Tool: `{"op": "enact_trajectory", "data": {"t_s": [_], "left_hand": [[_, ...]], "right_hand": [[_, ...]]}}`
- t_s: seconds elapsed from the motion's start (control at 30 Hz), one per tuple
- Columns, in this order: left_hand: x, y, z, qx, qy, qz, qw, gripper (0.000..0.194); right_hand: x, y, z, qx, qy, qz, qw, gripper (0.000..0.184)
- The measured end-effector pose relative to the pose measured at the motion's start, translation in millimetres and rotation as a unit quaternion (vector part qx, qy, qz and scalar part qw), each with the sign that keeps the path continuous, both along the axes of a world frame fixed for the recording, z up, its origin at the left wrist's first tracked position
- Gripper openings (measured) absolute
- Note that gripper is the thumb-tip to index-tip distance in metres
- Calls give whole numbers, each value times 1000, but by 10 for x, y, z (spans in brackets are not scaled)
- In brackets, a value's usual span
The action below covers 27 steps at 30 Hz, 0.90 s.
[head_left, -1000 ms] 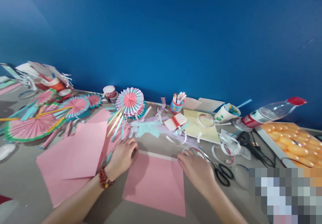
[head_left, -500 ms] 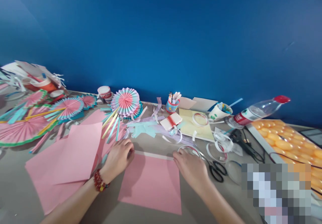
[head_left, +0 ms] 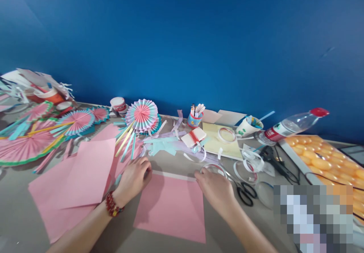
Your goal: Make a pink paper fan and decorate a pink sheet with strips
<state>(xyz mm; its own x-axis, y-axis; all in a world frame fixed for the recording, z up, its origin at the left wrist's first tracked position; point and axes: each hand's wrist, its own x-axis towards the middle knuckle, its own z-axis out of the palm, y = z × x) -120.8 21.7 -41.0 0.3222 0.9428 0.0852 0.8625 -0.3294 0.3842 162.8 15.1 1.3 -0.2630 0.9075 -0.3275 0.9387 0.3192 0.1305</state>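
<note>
A sheet of pink paper (head_left: 172, 209) lies flat on the table in front of me, with a narrow white strip (head_left: 173, 175) along its far edge. My left hand (head_left: 133, 179), with a red bead bracelet on its wrist, is curled at the far left corner of the sheet. At the far right corner my right hand (head_left: 216, 192) has its fingers pressed together on the edge. The fingertips of both hands are partly hidden. Just beyond the right hand lie a tape roll (head_left: 214, 166) and black-handled scissors (head_left: 246, 193).
More pink sheets (head_left: 76, 177) lie at left, with pleated paper fans (head_left: 141, 115) behind them. Paper scraps (head_left: 162, 146), a pen cup (head_left: 195, 118), a paper cup (head_left: 248, 127) and a plastic bottle (head_left: 284, 128) line the blue wall. A corded black tool (head_left: 277, 164) lies at right.
The whole scene has shifted left in view as my head turned slightly right. Both hands stay at the far corners of the pink paper, with hardly any movement.
</note>
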Motion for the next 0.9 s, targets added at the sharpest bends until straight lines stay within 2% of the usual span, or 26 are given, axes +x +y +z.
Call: {"op": "enact_trajectory", "data": {"t_s": [0.33, 0.6, 0.9], "left_hand": [[-15, 12, -24, 1, 0, 1, 1000, 13], [-17, 10, -32, 1, -3, -2, 1000, 13], [-11, 10, -9, -2, -4, -2, 1000, 12]], "right_hand": [[1, -18, -31, 7, -7, 1, 1000, 21], [-37, -5, 25, 0, -17, 4, 1000, 27], [-52, -11, 24, -2, -6, -12, 1000, 23]]}}
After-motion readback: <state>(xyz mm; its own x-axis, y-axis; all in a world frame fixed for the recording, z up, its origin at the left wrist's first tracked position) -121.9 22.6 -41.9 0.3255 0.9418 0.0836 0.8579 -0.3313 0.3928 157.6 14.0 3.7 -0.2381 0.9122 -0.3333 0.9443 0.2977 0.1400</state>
